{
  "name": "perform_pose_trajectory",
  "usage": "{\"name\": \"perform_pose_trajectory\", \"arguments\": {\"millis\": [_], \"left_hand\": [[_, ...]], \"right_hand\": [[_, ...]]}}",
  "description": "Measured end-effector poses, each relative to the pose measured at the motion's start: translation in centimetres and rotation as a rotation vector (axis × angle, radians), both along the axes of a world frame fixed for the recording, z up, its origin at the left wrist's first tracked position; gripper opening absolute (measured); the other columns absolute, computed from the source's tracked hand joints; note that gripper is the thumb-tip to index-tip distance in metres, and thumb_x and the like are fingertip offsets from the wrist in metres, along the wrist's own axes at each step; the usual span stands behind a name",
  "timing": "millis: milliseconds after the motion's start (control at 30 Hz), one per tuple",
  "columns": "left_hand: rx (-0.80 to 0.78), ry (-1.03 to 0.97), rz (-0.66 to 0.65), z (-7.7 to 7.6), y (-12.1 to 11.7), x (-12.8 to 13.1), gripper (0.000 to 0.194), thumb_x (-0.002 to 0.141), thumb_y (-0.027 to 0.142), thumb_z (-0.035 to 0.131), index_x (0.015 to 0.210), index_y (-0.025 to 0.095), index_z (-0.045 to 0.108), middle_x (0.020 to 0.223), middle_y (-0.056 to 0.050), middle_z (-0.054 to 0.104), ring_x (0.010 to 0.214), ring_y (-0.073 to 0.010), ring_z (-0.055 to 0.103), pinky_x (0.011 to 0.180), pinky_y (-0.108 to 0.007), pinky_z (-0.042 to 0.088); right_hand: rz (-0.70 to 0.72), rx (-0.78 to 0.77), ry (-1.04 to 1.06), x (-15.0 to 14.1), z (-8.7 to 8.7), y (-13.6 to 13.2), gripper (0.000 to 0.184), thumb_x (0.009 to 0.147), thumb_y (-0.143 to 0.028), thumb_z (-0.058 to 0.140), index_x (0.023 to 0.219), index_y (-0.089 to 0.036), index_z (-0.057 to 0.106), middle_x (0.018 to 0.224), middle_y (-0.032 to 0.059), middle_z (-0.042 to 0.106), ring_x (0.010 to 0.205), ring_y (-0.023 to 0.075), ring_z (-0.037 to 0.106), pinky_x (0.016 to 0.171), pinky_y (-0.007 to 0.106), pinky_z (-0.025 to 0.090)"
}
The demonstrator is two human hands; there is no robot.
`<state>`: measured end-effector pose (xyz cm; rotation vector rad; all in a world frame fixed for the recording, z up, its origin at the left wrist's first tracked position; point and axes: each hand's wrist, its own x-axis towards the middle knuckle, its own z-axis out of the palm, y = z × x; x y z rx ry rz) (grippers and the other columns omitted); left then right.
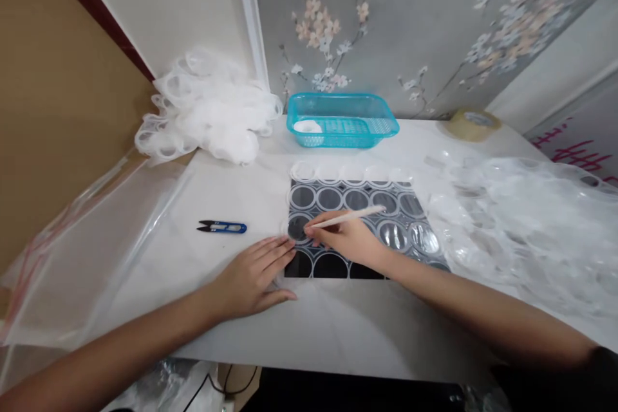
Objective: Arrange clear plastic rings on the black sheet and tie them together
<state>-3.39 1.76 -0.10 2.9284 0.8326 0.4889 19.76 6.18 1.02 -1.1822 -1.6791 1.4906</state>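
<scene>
A white table (241, 193) fills the middle of the frame, its near edge running across the lower part of the view just in front of the person's forearms. At centre lies a dark mat (333, 267) covered by a clear sheet (396, 219) of round moulded circles. The right hand (350, 241) rests on the sheet and grips a thin pale stick (352, 215) like a pen, its tip touching a circle at the sheet's left side. The left hand (253, 277) lies flat with fingers loose and extended, holding nothing, fingertips at the mat's left edge. Bare tabletop lies open to the left of the hands and below the mat, down to the near edge. Small blue-handled snips (222, 226) lie alone on that open stretch, left of centre, well apart from the left hand. At the far left, a clear plastic bag (87, 251) drapes over the table's left edge. In the upper left, a heap of white plastic rings (207, 109) sits against the wall. At top centre, a turquoise basket (342, 119) stands near the wall, just beyond the sheet. A roll of tape (470, 123) sits at the upper right. A large pile of clear plastic (526, 225) crowds the right side, touching the sheet's right edge.
</scene>
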Motion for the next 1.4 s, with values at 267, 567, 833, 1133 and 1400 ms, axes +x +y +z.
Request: {"name": "perform_pose_trajectory", "arguments": {"millis": [267, 567, 833, 1133, 1400], "left_hand": [[-0.126, -0.248, 0.25, -0.1, 0.5, 0.2, 0.026, 0.09, 0.031, 0.053, 0.109, 0.014, 0.059, 0.108, -0.011, 0.061, 0.104, -0.0216, 0.056, 0.09, -0.039, 0.05], [0.045, -0.025, 0.033, -0.6, -0.8, 1.0, 0.042, 0.091, 0.038, 0.05, 0.112, 0.003, 0.058, 0.122, -0.019, 0.059, 0.116, -0.0297, 0.054, 0.097, -0.043, 0.049], [0.038, -0.014, 0.038, -0.8, -0.9, 1.1, 0.051, 0.091, 0.044, 0.049, 0.119, 0.001, 0.053, 0.122, -0.021, 0.058, 0.118, -0.0298, 0.054, 0.1, -0.041, 0.048], [-0.012, -0.077, -0.002, -0.4, -0.8, 0.8, 0.051, 0.088, 0.043, 0.054, 0.117, 0.001, 0.053, 0.119, -0.021, 0.06, 0.117, -0.0299, 0.054, 0.101, -0.043, 0.047], [0.004, 0.017, -0.126, -0.1, -0.5, 4.2, 0.058, 0.089, 0.051, 0.047, 0.119, 0.002, 0.054, 0.127, -0.022, 0.054, 0.12, -0.0324, 0.051, 0.1, -0.044, 0.046]], "right_hand": [[-0.007, 0.014, -0.007, -1.2, -2.4, -0.1, 0.023, 0.082, -0.035, 0.059, 0.08, -0.014, 0.067, 0.065, 0.0045, 0.065, 0.058, 0.0159, 0.064, 0.042, 0.021, 0.049], [0.048, 0.265, -0.128, -1.0, -2.1, 0.0, 0.016, 0.086, -0.026, 0.056, 0.082, -0.015, 0.068, 0.066, 0.0034, 0.067, 0.057, 0.0145, 0.062, 0.05, 0.024, 0.048], [0.312, 1.111, -0.391, -0.1, -2.5, -1.1, 0.018, 0.09, -0.015, 0.049, 0.099, -0.015, 0.065, 0.104, 0.0094, 0.07, 0.108, 0.0252, 0.057, 0.086, 0.039, 0.047], [-0.431, 1.048, -0.547, 4.3, 0.6, 4.4, 0.021, 0.093, -0.019, 0.043, 0.096, -0.016, 0.063, 0.092, 0.0127, 0.069, 0.091, 0.0259, 0.062, 0.079, 0.043, 0.048], [-0.16, 0.477, -0.241, 3.8, -2.1, -3.5, 0.011, 0.09, -0.022, 0.053, 0.088, -0.023, 0.064, 0.087, 0.0054, 0.07, 0.087, 0.0223, 0.064, 0.079, 0.038, 0.052]]}}
